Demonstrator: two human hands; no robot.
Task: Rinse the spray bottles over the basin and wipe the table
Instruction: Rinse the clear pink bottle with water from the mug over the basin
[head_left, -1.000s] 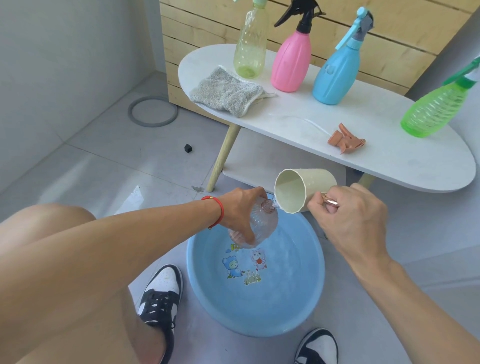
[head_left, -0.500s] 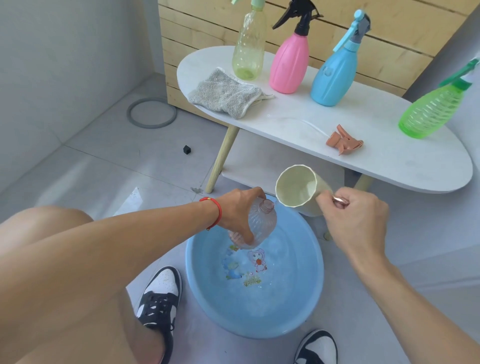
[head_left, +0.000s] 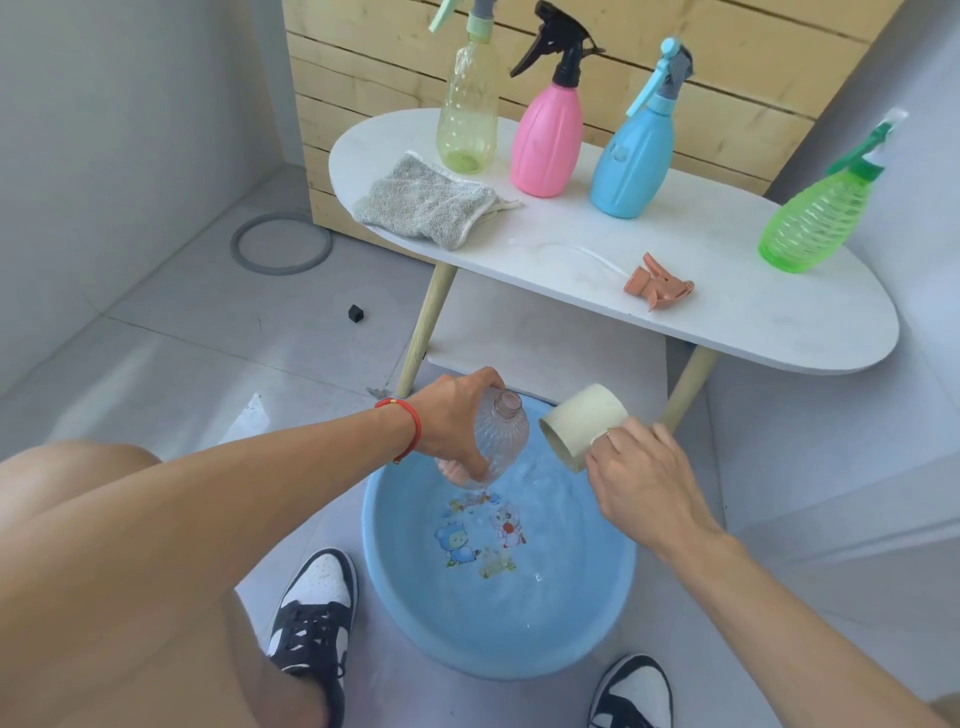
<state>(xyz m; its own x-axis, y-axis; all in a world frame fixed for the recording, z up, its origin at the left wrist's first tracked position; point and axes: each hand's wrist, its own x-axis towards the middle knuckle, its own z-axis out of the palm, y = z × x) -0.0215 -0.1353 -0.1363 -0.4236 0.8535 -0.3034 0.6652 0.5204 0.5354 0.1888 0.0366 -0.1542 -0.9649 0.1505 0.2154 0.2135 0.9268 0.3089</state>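
Left hand (head_left: 457, 421) fingers clamped round the clear bottle (head_left: 493, 441), neck up, held over the basin (head_left: 597, 613). Right hand (head_left: 644, 483) fingers curled on the cup (head_left: 582, 431) handle; a second ago its mouth was at the bottle neck, now it's pulled back beside it. Looks like the pour's done; swirl and dump next. Sprayer head (head_left: 657, 280) and cloth (head_left: 421, 205) lie on the desk (head_left: 753, 322), wiping not started
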